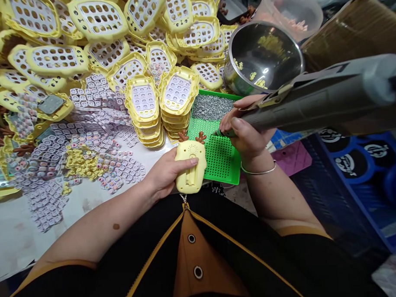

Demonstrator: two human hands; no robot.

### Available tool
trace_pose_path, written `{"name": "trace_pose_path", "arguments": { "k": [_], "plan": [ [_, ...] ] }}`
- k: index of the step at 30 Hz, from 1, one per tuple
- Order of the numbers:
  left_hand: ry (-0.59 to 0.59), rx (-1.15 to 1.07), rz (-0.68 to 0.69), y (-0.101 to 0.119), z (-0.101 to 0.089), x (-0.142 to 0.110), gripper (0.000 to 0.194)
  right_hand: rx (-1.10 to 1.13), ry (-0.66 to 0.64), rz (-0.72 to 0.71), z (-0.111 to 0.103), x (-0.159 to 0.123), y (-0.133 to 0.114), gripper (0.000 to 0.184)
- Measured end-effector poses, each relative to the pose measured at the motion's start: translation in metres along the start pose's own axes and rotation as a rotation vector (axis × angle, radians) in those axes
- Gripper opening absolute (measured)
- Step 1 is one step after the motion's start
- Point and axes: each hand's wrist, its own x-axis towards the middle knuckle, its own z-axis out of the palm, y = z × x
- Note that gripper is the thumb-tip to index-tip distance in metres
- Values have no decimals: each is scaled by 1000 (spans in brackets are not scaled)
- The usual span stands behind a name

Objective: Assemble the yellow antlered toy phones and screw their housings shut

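My left hand point(164, 173) is closed around a yellow toy phone casing point(191, 168) with brown antlers, its back side up and its battery bay uncovered. My right hand point(249, 131) grips a grey electric screwdriver point(300, 103), whose tip points left over the green tray point(220, 154). The tip is apart from the casing. Small silver screws point(212, 107) fill the far part of that tray. Two stacks of yellow front shells with white keypads point(175, 91) stand just beyond the casing.
Many yellow shells point(97, 17) are heaped at the back left. White keypad pieces point(49, 158) and small yellow parts point(83, 163) lie on the table at left. A steel bowl point(262, 55) and cardboard box point(353, 34) stand at back right. Blue crates point(352, 195) are at right.
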Motion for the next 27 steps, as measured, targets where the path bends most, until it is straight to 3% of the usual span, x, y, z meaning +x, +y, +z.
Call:
{"name": "trace_pose_path", "arguments": {
  "k": [6,11,16,23,27],
  "plan": [
    [3,3,0,0,1,-1,42,30,0,6,5,1,-4,23],
    [31,11,9,0,5,-1,40,156,54,-105,20,11,-53,16],
    [28,1,46,-2,7,-1,38,197,-141,-38,35,10,-98,13],
    [24,29,97,-6,7,-1,35,275,-100,-44,60,3,-87,13],
    [19,49,97,-5,6,0,36,159,-145,56,59,3,-79,32]
  ]
}}
